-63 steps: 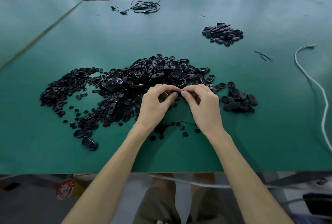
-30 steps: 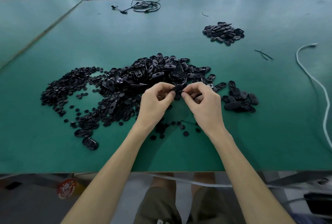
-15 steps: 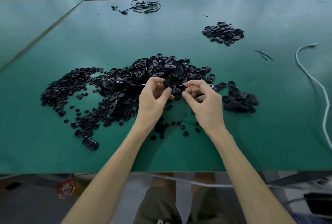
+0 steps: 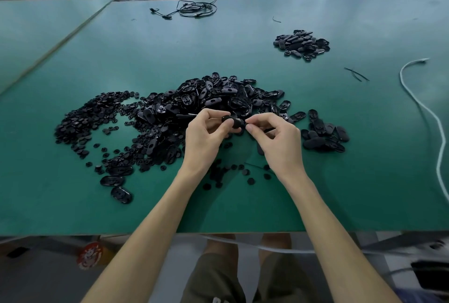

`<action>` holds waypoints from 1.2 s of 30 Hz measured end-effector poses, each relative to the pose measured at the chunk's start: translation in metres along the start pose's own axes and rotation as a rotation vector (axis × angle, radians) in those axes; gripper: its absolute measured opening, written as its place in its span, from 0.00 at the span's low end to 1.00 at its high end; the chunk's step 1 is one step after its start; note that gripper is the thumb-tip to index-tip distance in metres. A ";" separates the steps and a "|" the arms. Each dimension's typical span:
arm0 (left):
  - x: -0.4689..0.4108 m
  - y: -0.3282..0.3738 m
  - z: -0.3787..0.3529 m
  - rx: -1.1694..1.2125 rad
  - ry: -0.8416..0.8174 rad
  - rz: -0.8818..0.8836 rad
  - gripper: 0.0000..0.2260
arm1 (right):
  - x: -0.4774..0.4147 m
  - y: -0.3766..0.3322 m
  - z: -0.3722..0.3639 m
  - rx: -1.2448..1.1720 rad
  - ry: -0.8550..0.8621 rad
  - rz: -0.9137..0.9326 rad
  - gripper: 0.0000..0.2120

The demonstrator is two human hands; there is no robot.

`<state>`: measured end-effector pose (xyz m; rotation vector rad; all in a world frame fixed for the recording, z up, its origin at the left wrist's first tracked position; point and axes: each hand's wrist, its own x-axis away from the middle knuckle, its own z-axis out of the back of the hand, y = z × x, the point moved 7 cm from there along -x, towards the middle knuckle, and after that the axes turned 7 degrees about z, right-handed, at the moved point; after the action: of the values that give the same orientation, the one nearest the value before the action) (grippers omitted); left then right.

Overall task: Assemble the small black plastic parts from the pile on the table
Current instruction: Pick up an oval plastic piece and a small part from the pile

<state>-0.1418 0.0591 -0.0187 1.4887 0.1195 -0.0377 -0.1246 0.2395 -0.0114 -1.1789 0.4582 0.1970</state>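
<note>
The long green-topped table [image 4: 218,43] carries all the stock. At its centre lies the main pile of black oval plastic shells [image 4: 213,98], loosely heaped. A wide scatter of small black round discs [image 4: 92,118] spreads from the pile's left side. A white cable [image 4: 427,113] trails down the right of the table, well apart from the work. A smaller heap of black oval pieces [image 4: 301,44] sits far back on the right, and a small cluster of the same pieces [image 4: 324,136] lies just beside the right hand.

The left hand [image 4: 204,137] and right hand [image 4: 279,142] meet above the near edge of the main pile. Between them, off the table, is a small black oval plastic part [image 4: 232,122]. The left fingers are curled round it, pinching its left end. The right thumb and forefinger are pinched together at its right end; whether they also hold a separate smaller piece is too small to tell.

Assessment: the part looks light, rigid and smooth, so likely to slip or spring away under a press fit. It is best gripped by its long edges, leaving the seating face open for the mating piece.
</note>
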 end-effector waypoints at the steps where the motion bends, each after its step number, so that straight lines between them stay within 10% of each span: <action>1: 0.000 0.000 0.000 0.015 -0.009 -0.006 0.06 | 0.000 -0.001 0.000 -0.001 -0.002 0.003 0.05; 36: -0.004 0.000 -0.006 0.123 -0.176 -0.014 0.05 | 0.001 -0.006 0.000 0.054 0.014 0.041 0.06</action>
<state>-0.1457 0.0647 -0.0187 1.5996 -0.0148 -0.1900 -0.1214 0.2376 -0.0071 -1.1193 0.4981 0.2107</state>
